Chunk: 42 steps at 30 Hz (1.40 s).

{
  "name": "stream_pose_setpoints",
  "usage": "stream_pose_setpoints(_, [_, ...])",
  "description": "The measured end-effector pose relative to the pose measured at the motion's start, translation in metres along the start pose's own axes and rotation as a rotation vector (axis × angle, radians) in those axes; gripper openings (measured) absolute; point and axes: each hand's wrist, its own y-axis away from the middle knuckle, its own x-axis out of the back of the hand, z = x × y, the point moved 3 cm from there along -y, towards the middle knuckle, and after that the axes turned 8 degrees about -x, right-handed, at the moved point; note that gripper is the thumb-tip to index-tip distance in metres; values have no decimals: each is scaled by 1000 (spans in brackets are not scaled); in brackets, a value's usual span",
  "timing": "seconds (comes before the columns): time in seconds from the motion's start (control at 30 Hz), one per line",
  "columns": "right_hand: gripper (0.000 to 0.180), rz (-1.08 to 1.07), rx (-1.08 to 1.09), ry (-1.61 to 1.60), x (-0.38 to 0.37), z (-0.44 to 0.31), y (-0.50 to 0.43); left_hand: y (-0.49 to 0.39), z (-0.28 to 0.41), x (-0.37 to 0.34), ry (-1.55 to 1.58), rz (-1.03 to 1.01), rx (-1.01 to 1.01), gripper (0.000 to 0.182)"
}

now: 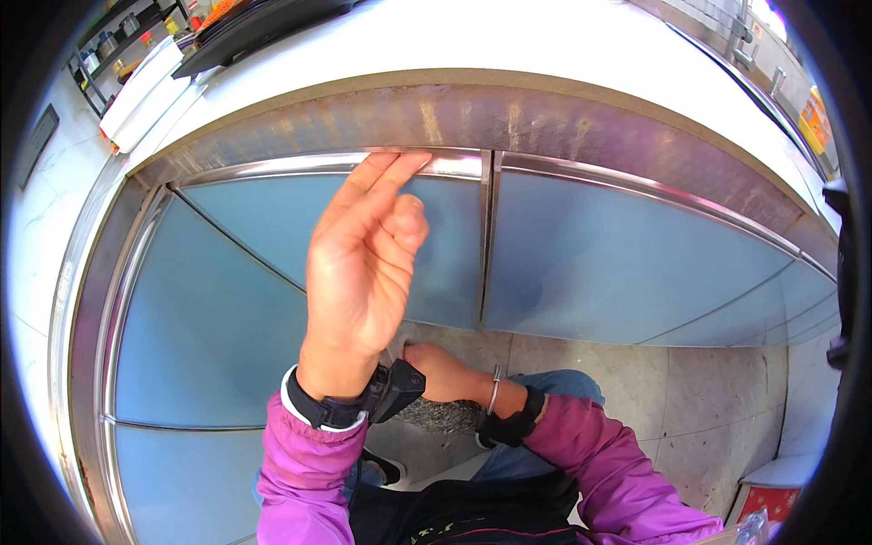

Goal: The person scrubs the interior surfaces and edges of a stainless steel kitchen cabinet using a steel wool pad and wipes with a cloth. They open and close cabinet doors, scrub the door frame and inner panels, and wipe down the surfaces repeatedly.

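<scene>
My left hand (364, 252) is raised in front of a blue cabinet door (252, 211). Two of its fingers reach up to the shiny metal trim (456, 167) along the door's top edge, and the others are curled; nothing is held. Lower down, my right hand (439, 375) is closed in a fist, partly behind the black device (402, 388) on my left wrist. Whether the fist holds anything is hidden. Just below it is a grey, bristly mass (439, 415), too unclear to name, between my legs.
A white countertop (477, 41) overhangs the cabinet, with a black flat object (266, 37) on it. Another blue door (627, 252) stands to the right, above the tiled floor (599, 381). At upper right are taps (742, 54); a shelf with jars (126, 30) is at upper left.
</scene>
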Motion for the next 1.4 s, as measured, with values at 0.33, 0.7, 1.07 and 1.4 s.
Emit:
stream_pose_setpoints(0.33, [30, -121, -12, 26, -14, -8, -9, 3, 11, 2, -142, -15, 23, 48])
stream_pose_setpoints(0.7, [25, 402, -247, -592, 17, -24, -3, 124, 24, 76, -1629, 260, -429, 41])
stream_pose_setpoints(1.07, [22, 689, -207, -664, 25, -22, -12, 177, -42, 72, -1382, 337, -161, 89])
stream_pose_setpoints(1.4, [25, 377, -166, 799, 5, 4, -19, 138, 23, 71, -1700, 340, -814, 42])
